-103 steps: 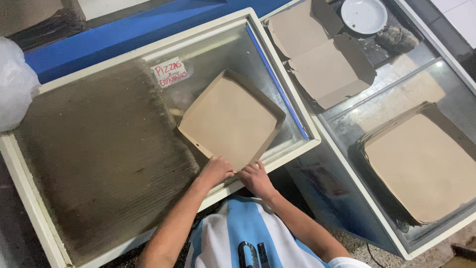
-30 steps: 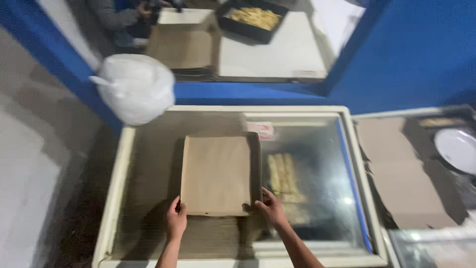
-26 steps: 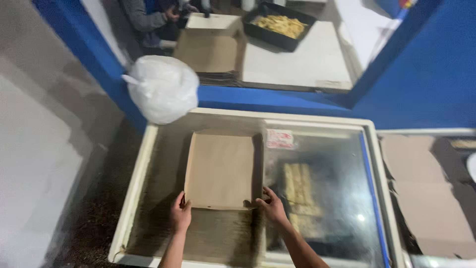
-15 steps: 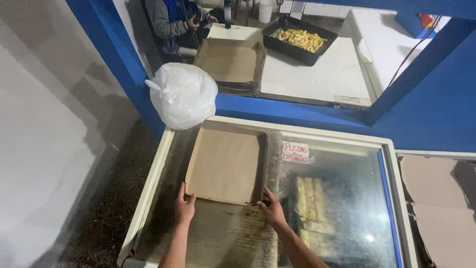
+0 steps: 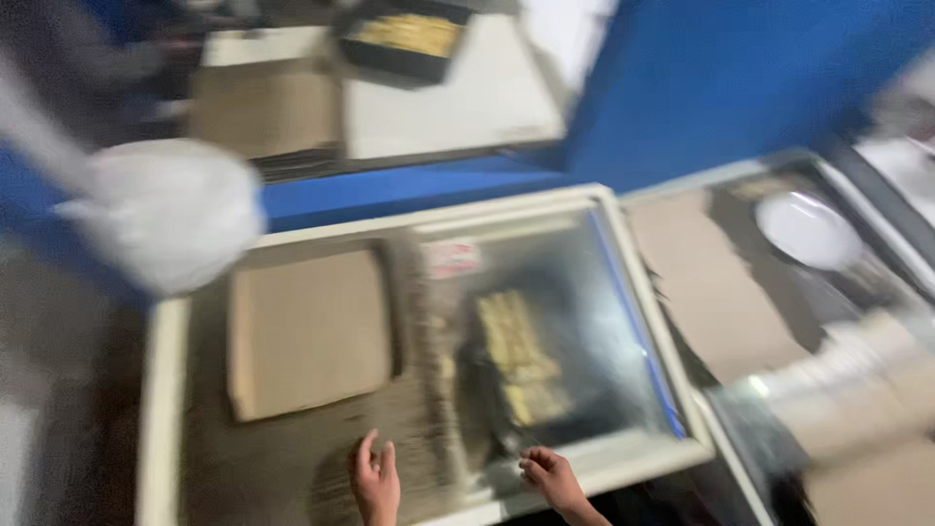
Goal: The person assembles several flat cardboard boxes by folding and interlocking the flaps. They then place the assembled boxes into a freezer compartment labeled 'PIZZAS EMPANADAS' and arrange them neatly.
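Note:
The picture is blurred by head motion. A flat brown cardboard box (image 5: 310,331) lies on the left half of a white chest freezer's glass lid (image 5: 545,321). My left hand (image 5: 375,479) rests on the lid near the front edge, below the box and apart from it, fingers loosely spread. On the freezer's front rim, to the right, my right hand (image 5: 552,477) holds nothing. Yellowish packets (image 5: 516,356) show through the glass on the right half.
A white plastic bag (image 5: 166,214) sits at the freezer's back left corner. Beyond a blue ledge (image 5: 409,185) is a counter with cardboard boxes (image 5: 263,107) and a black tray of food (image 5: 404,34). A second freezer (image 5: 828,321) at right carries cardboard and a white plate (image 5: 808,229).
Both hands have let go of the cardboard box and pulled back to the front edge. The box stays on the left of the lid. The view has swung right.

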